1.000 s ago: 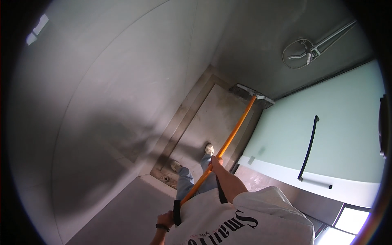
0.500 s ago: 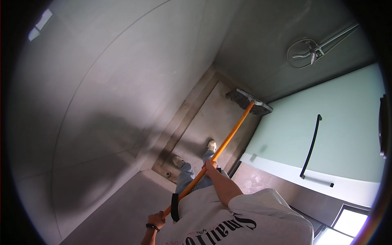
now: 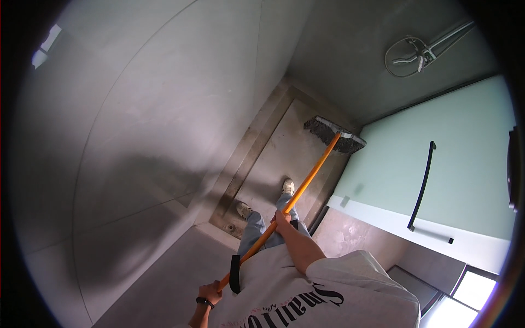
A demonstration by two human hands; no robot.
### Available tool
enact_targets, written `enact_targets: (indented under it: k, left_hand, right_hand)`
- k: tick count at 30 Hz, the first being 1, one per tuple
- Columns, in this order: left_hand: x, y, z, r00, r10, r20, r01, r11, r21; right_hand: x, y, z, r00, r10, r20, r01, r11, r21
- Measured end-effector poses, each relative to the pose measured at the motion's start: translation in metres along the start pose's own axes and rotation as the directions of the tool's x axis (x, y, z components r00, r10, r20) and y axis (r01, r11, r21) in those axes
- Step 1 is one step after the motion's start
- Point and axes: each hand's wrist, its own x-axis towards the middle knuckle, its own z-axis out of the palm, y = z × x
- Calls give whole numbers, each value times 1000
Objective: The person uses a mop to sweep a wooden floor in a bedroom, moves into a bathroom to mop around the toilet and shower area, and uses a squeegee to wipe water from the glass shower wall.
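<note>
Fingers (image 3: 281, 218) of your right hand (image 3: 283, 220) and left hand (image 3: 210, 291) clench the orange broom handle (image 3: 306, 183); its long axis runs up-right to the brush head (image 3: 333, 134) on the shower floor (image 3: 273, 164).

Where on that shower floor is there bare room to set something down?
Bare floor lies between the broom head and the shoes, bordered by the raised step and the glass door. It is crowded near the feet, where both hands grip the orange handle.

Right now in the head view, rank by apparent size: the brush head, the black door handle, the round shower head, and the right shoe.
1. Black door handle, longest.
2. Brush head.
3. Round shower head; close to the brush head, so this order is unsure.
4. Right shoe, smallest.
</note>
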Motion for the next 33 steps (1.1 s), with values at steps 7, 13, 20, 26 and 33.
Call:
enact_targets:
  k: [7,13,20,26,33]
  left_hand:
    - [4,4,-5,999,24,-22,-24,999,-24]
    - [6,11,-10,1000,4,5,-4,1000,-15]
    - [3,8,-3,999,38,-38,-40,999,-37]
    - [-3,2,-2,997,20,-74,-16,998,56]
    - [2,10,-18,993,0,-114,2,1000,16]
  right_hand:
    - [2,-9,-4,999,40,2,-40,999,-28]
    - [1,-15,-8,999,45,4,-45,997,-62]
    - [0,-10,-8,999,11,-36,-11,1000,2]
    - [1,-2,-3,995,62,-79,-65,997,-32]
    - [-2,-18,-2,998,42,-42,-42,999,-11]
